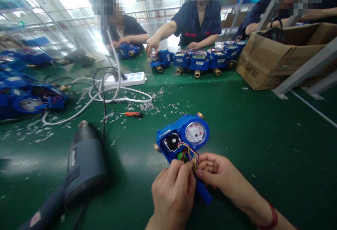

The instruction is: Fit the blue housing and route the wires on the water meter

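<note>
A blue water meter [172,126] with brass pipe ends lies on the green table, its round dial [196,132] facing up. Its housing is open, showing a black round part and a green component. Thin coloured wires [190,149] run out of it toward my fingers. My left hand [173,189] is closed at the near edge of the meter, pinching the wires. From the right, my right hand [217,170] pinches the same wires. A blue cover piece [203,191] lies under and between my hands. The wire ends are hidden by my fingers.
At left lie a heat gun [85,166], an orange screwdriver [133,115], a white power strip [131,79] with looping cables, and blurred blue meters [28,96]. Plastic scraps litter the table. Co-workers sit opposite behind a row of meters [200,59]. A cardboard box [258,61] stands at right.
</note>
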The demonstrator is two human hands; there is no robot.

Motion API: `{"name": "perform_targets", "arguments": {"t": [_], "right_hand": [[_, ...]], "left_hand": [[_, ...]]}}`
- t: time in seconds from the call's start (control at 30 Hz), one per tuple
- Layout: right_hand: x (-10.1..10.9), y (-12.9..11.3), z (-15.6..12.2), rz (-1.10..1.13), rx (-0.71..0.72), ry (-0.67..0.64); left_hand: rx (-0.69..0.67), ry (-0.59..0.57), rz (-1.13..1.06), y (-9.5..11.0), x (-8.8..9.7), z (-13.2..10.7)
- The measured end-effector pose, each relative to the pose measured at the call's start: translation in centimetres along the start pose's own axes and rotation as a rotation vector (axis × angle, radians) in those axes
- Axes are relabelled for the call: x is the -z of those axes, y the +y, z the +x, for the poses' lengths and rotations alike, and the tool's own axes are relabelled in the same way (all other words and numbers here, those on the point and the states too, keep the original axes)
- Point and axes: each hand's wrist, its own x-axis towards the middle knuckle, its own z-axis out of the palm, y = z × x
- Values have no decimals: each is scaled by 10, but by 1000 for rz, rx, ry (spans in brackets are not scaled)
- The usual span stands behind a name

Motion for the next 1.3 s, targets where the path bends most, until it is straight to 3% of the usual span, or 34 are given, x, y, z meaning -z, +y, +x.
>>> {"name": "perform_targets", "arguments": {"t": [0.1, 0.3, 0.5, 0.7, 1.03, 1.3], "right_hand": [[2, 0, 0, -19, 8, 17], [1, 2, 0, -94, 49, 44], [0, 1, -3, -255, 185, 91], [-1, -5, -8, -551, 356, 154], [0, -1, -4, -183, 186, 111], [-2, -6, -5, -73, 128, 81]], "left_hand": [[106, 27, -60, -11, 15, -1], [348, 62, 30, -32, 37, -4], [291, -172, -394, -6, 22, 11], [312, -248, -402, 7, 8, 23], [484, -269, -544, 2, 10, 18], [443, -196, -337, 4, 4, 9]]}}
